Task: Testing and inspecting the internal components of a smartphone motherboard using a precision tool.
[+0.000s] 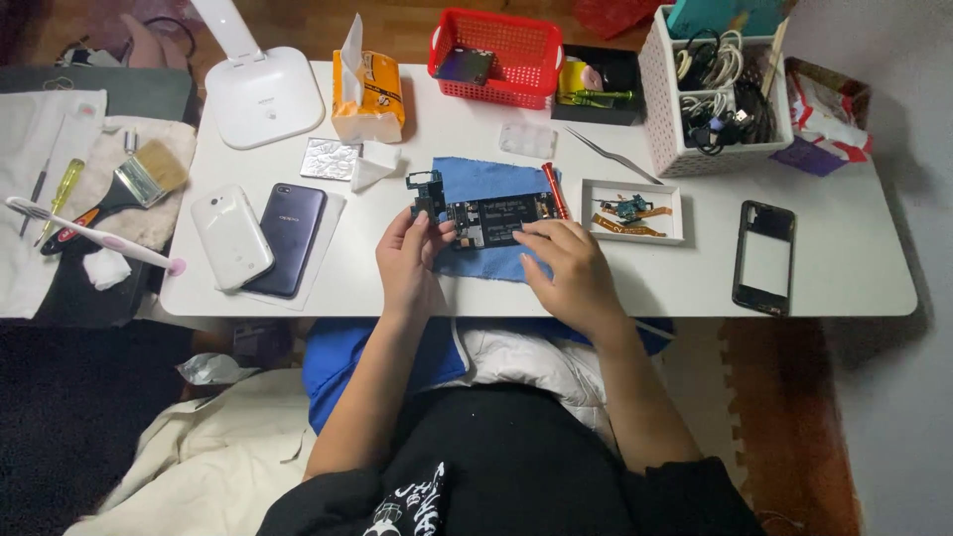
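A dark phone circuit board (488, 217) lies on a blue cloth (496, 179) in the middle of the white table (844, 283). My left hand (409, 260) pinches the board's left end, where a black frame piece sticks up. My right hand (566, 270) rests flat on the cloth, its fingertips touching the board's lower right edge. A red-handled tool (553, 189) lies on the cloth just right of the board.
A small white tray (632, 210) with flex parts sits right of the cloth, a black phone frame (764, 257) further right. Two phones (258, 236) lie at the left. A lamp base (264, 95), tissue pack (368, 94), red basket (496, 56) and cable basket (715, 99) line the back.
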